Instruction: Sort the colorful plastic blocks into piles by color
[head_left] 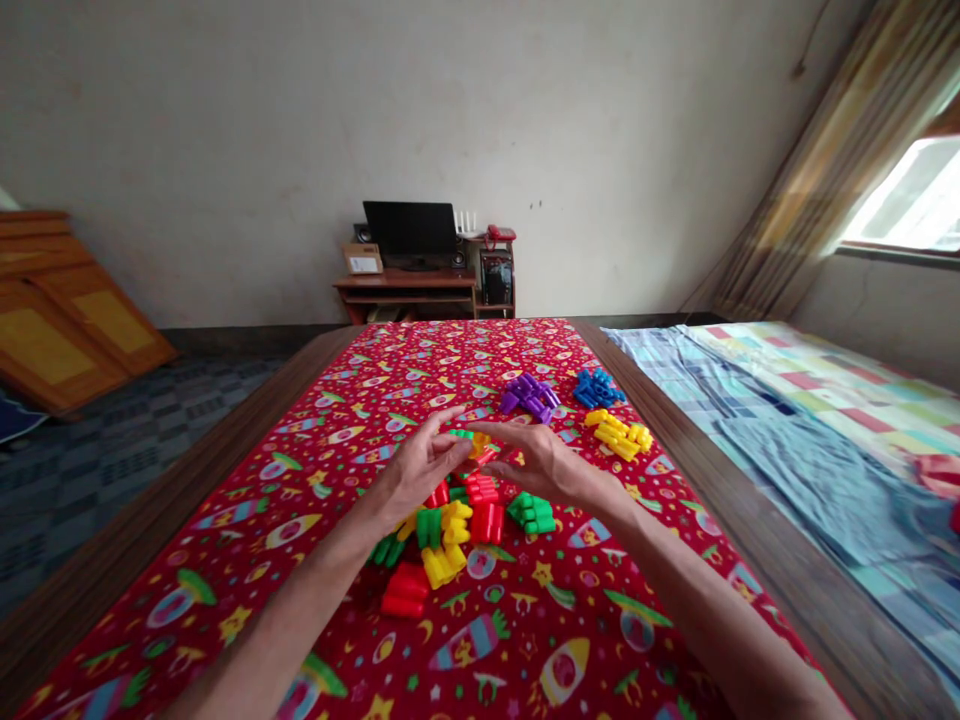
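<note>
Meeting above the mixed pile of plastic blocks [450, 530] on the red-clothed table [525, 640], left hand [416, 468] and right hand [544, 462] each close a narrow grip on 1 small green-yellow-red block cluster [474, 442].

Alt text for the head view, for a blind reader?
Left hand and right hand meet fingertip to fingertip at a few small blocks, above a mixed pile of red, green and yellow blocks on a red rocket-print cloth. A purple pile, a blue pile and a yellow pile lie beyond.
</note>
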